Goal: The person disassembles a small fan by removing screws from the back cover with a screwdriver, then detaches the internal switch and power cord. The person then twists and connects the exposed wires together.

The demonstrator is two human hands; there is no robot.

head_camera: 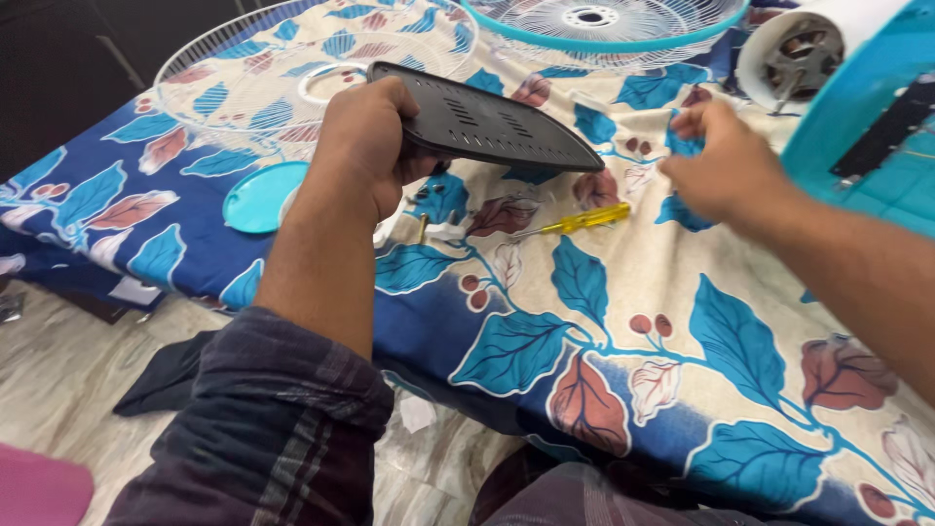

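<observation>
Left hand [365, 146] raised above the bed, fingers clamped on the wide end of a dark slotted plate [487, 122], pointed tip aimed right and slightly down. Held tilted with the slotted face up, probably to bring that face into plain sight and keep it free of the cloth. Right hand [726, 161] hovering at far right, blurred, fingers loosely curled and seemingly on nothing; grip impossible to tell for certain.

Below the plate, on the floral bedsheet [584, 331]: a yellow-handled screwdriver [584, 219] lying flat, near both hands, with a small brass screw [423, 227] just to its left. Parked there within easy reach, by the look of it.

Farther off, a white wire fan guard [282, 78] at far left, a teal-rimmed fan guard [604, 21] at far centre, a fan motor [799, 54] at far right, beside a teal fan body [867, 127]. A round teal cap [258, 195] close to the bed's left edge.

Wide bare sheet near and right for setting things down. Left edge of the bed dropping to a marble floor [68, 380], close under the left forearm; little margin there for small parts.
</observation>
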